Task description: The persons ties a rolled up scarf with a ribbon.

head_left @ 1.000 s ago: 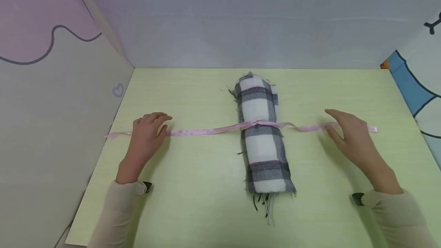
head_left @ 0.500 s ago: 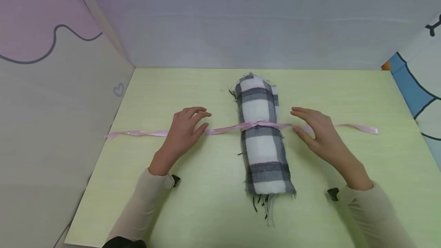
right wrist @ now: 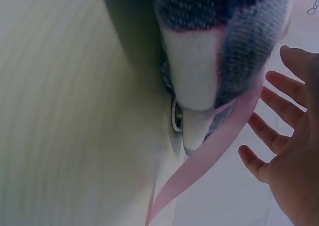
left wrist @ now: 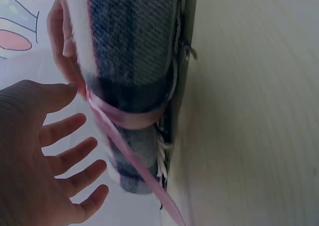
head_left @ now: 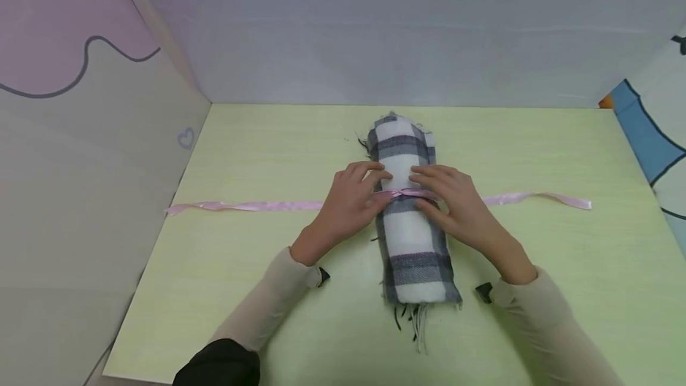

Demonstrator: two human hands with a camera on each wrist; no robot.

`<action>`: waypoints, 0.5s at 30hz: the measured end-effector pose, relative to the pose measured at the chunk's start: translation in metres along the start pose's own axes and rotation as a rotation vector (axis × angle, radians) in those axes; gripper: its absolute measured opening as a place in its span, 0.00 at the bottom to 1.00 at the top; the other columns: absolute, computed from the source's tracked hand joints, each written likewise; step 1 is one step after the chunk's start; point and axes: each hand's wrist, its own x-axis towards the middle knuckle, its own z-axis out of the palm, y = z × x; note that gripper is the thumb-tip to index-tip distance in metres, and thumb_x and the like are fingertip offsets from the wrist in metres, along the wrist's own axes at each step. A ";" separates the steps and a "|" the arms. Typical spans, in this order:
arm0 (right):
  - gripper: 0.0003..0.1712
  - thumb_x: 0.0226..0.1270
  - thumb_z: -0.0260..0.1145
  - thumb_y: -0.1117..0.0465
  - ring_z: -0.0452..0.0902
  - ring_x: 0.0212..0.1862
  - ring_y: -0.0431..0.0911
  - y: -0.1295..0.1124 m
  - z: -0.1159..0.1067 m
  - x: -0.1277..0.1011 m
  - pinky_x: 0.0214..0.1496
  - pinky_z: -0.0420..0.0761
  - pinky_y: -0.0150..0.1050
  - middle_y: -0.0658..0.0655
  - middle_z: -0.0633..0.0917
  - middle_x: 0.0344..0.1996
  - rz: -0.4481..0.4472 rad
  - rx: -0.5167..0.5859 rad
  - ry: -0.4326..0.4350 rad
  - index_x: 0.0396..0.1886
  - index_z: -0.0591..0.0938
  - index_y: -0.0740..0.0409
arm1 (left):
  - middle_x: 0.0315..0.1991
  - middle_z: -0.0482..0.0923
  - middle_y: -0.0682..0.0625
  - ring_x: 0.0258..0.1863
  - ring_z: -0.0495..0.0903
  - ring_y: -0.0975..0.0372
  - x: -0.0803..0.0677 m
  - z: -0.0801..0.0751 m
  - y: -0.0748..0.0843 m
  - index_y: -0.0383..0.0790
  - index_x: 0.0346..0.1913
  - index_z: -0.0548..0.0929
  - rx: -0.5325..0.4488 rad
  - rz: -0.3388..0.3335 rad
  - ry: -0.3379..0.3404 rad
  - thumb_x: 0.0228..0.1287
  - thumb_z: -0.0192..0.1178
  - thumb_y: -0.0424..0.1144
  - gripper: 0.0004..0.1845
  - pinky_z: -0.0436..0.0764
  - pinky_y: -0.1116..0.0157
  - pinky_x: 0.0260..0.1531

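A rolled scarf (head_left: 407,234) in grey and white plaid lies lengthwise on the table, fringe toward the near side. Round its middle runs a pink ribbon (head_left: 278,206), crossed on top, its two tails stretched out left and right. My left hand (head_left: 351,201) is over the scarf's left edge, thumb by the crossing, fingers spread and slightly bent. From the other side my right hand (head_left: 455,204) reaches over the ribbon with fingers apart. In the wrist views the left fingers (left wrist: 75,156) and right fingers (right wrist: 279,101) are spread beside the roll, gripping nothing.
The pale yellow-green table (head_left: 241,314) ends at a grey-white back wall (head_left: 396,58). A panel with a purple pattern (head_left: 69,165) stands along the left, and one with blue drawings (head_left: 648,130) along the right. A black rounded object (head_left: 220,365) shows at the bottom edge.
Both hands have moved inward from the ribbon's outer lengths to the crossing on the scarf. The ribbon tails and scarf lie nearly as before.
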 end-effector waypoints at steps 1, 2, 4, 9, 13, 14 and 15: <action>0.29 0.67 0.73 0.62 0.71 0.71 0.64 -0.001 0.002 0.001 0.68 0.65 0.70 0.62 0.80 0.69 0.001 -0.007 -0.004 0.67 0.80 0.59 | 0.67 0.75 0.49 0.70 0.72 0.51 0.002 0.003 0.003 0.48 0.61 0.82 0.002 0.001 -0.004 0.74 0.64 0.53 0.20 0.76 0.46 0.61; 0.29 0.67 0.72 0.61 0.70 0.71 0.64 -0.002 0.003 0.002 0.68 0.65 0.70 0.61 0.80 0.69 0.005 -0.015 -0.009 0.67 0.80 0.59 | 0.67 0.75 0.49 0.70 0.72 0.51 0.003 0.005 0.005 0.48 0.61 0.81 0.004 -0.003 -0.012 0.74 0.64 0.52 0.19 0.76 0.45 0.61; 0.29 0.68 0.72 0.60 0.70 0.72 0.64 -0.004 0.006 0.003 0.69 0.64 0.70 0.61 0.80 0.69 0.019 -0.033 -0.026 0.68 0.80 0.58 | 0.67 0.74 0.48 0.70 0.72 0.50 0.004 0.009 0.009 0.48 0.61 0.80 0.010 -0.009 -0.021 0.74 0.64 0.52 0.20 0.76 0.45 0.60; 0.29 0.68 0.73 0.58 0.68 0.73 0.64 -0.005 0.012 0.001 0.69 0.63 0.71 0.60 0.79 0.70 0.077 -0.080 -0.078 0.68 0.81 0.56 | 0.67 0.73 0.48 0.70 0.72 0.49 0.003 0.013 0.013 0.49 0.60 0.79 0.041 -0.057 -0.043 0.73 0.64 0.53 0.19 0.76 0.45 0.60; 0.28 0.69 0.72 0.55 0.65 0.75 0.64 -0.004 0.014 0.000 0.69 0.61 0.73 0.57 0.78 0.72 0.127 -0.099 -0.117 0.68 0.81 0.54 | 0.69 0.72 0.49 0.71 0.71 0.49 0.001 0.015 0.012 0.52 0.60 0.79 0.079 -0.098 -0.080 0.73 0.64 0.56 0.20 0.75 0.45 0.61; 0.28 0.70 0.72 0.54 0.64 0.75 0.64 -0.003 0.014 0.000 0.69 0.61 0.73 0.57 0.78 0.72 0.139 -0.101 -0.126 0.68 0.81 0.53 | 0.69 0.71 0.49 0.71 0.70 0.49 0.000 0.016 0.012 0.53 0.61 0.79 0.080 -0.107 -0.089 0.73 0.64 0.56 0.20 0.75 0.45 0.61; 0.28 0.70 0.72 0.53 0.64 0.76 0.64 -0.003 0.014 0.000 0.69 0.61 0.73 0.57 0.77 0.73 0.150 -0.103 -0.135 0.68 0.80 0.53 | 0.69 0.71 0.49 0.71 0.70 0.49 0.000 0.017 0.011 0.53 0.61 0.79 0.080 -0.115 -0.096 0.73 0.64 0.56 0.20 0.75 0.45 0.61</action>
